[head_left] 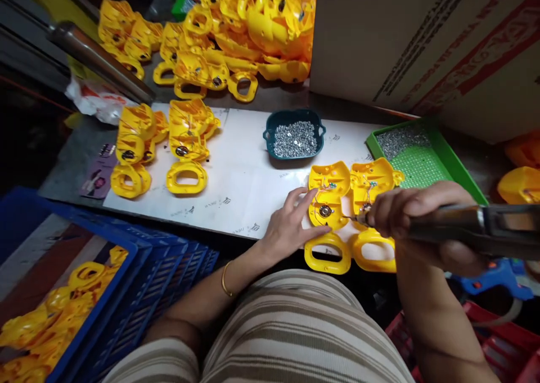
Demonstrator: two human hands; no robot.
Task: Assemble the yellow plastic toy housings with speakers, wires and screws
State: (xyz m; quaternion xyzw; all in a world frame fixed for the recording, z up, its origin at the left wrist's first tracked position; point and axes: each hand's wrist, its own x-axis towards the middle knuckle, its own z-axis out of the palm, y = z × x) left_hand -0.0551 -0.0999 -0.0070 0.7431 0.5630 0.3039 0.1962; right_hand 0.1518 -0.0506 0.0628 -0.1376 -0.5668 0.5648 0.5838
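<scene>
The left hand (pixel 287 225) is keeping its thumb and forefinger apart, both bearing on the left edge of the left yellow shell (pixel 331 197), which is lying on the bench (pixel 240 186) at 3 o'clock from those fingers. The right hand (pixel 422 214) is wrapping its fingers around a power screwdriver (pixel 485 225), whose bit is pointing toward 9 o'clock, near the inner edge of the left yellow shell; whether its tip is touching, I cannot tell. The right yellow shell (pixel 373 175) is lying just beside the left one, at 3 o'clock from it, and the right hand and screwdriver are hiding part of its lower right side. Seen from the left fingers, a dark green bowl (pixel 291 117) of small metal pieces is sitting at 12 o'clock, a bright green tray (pixel 415 163) at 2, a cardboard box (pixel 422 40) is standing at 1, a yellow heap (pixel 261 28) is rising at 11, two groups of yellow shells (pixel 188 147) are lying at 10 and a blue crate (pixel 126 262) is standing at 8. The left yellow shell is showing its hollow inside, with thin wires, a small green board and a round dark part, its oval loop (pixel 328 267) pointing toward 6 o'clock.
</scene>
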